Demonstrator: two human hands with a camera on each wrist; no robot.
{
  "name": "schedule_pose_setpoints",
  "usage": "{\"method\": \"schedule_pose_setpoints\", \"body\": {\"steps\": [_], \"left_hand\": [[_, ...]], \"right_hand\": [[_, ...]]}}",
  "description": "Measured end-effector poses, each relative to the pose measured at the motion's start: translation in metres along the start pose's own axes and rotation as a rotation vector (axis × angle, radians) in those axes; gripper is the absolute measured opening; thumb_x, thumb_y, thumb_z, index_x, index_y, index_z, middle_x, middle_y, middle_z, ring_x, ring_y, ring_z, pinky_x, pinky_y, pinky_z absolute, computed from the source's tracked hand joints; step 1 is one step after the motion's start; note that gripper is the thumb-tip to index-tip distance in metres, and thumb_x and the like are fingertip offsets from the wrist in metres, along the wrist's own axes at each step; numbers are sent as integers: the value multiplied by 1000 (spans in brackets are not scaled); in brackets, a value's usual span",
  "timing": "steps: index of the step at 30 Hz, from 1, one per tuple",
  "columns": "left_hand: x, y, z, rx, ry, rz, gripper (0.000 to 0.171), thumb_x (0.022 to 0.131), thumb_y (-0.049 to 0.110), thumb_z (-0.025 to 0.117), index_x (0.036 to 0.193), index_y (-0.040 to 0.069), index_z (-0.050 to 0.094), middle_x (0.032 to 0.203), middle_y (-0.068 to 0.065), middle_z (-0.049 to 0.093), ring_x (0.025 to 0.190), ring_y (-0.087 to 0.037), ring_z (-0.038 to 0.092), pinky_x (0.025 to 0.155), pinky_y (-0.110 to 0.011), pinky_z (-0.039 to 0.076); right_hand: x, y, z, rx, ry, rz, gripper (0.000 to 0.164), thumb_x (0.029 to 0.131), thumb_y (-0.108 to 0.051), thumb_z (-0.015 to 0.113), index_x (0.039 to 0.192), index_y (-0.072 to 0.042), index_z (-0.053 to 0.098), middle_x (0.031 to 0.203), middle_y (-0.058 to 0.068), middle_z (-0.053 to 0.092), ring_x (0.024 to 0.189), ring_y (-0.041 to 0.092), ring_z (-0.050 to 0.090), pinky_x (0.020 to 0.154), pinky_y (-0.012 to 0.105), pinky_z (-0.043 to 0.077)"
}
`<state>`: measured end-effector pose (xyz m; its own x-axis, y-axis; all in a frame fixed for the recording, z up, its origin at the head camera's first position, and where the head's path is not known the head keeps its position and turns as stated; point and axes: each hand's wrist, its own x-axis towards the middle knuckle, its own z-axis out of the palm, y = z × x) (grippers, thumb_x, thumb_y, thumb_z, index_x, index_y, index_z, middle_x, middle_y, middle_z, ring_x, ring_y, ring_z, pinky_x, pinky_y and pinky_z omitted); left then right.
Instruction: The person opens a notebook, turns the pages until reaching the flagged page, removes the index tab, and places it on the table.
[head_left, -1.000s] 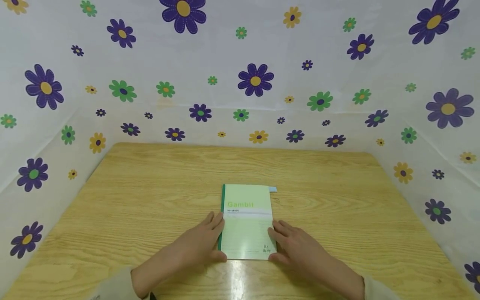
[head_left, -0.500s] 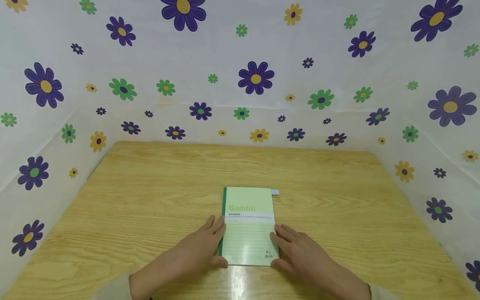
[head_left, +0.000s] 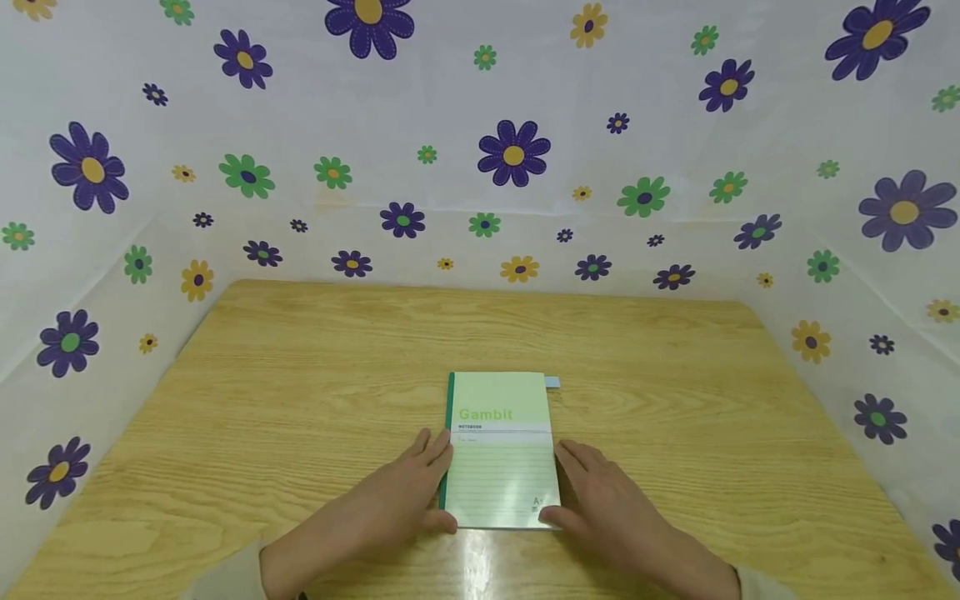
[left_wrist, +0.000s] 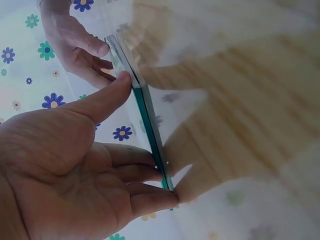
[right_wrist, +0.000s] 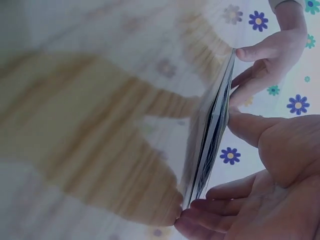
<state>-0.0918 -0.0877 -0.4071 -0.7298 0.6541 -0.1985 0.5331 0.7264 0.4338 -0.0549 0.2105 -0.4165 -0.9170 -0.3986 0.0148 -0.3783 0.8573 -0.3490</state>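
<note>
A pale green notebook (head_left: 501,467) with "Gambit" on its cover lies closed on the table, its dark green spine to the left. My left hand (head_left: 401,496) rests at that spine, fingers fairly straight against it and thumb at the near left corner. On the other side, my right hand (head_left: 618,508) has its fingertips along the page edge, while its thumb overlaps the near right corner. The left wrist view shows fingertips touching the green spine (left_wrist: 146,117). In the right wrist view, the page edges (right_wrist: 213,142) stand slightly apart beside the fingers.
A small light blue tab (head_left: 552,382) sticks out from the notebook's far right side. The wood-grain table (head_left: 300,375) is glossy and reflects the hands in both wrist views. White cloth (head_left: 420,92) with purple, green and yellow flowers encloses the back and sides.
My right fingers have shifted from overlapping the cover's edge to just beside it, and the right thumb now overlaps the near corner. The left hand keeps its place at the spine.
</note>
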Motion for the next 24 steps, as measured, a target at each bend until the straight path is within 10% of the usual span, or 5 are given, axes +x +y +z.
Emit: {"method": "schedule_pose_setpoints", "body": {"steps": [16, 24], "left_hand": [[0, 0, 0, 20, 2, 13, 94, 91, 46, 76, 152, -14, 38, 164, -28, 25, 150, -51, 23, 116, -54, 35], [1, -3, -3, -52, -33, -60, 89, 95, 49, 70, 156, -7, 37, 168, -20, 22, 154, -43, 18, 119, -55, 31]], "right_hand": [[3, -7, 1, 98, -27, 96, 78, 91, -37, 80, 146, 10, 50, 154, 24, 46, 141, 43, 43, 102, 74, 39], [2, -10, -5, 317, 48, 97, 68, 93, -23, 79, 148, 6, 50, 152, 23, 48, 140, 43, 46, 110, 60, 42]]}}
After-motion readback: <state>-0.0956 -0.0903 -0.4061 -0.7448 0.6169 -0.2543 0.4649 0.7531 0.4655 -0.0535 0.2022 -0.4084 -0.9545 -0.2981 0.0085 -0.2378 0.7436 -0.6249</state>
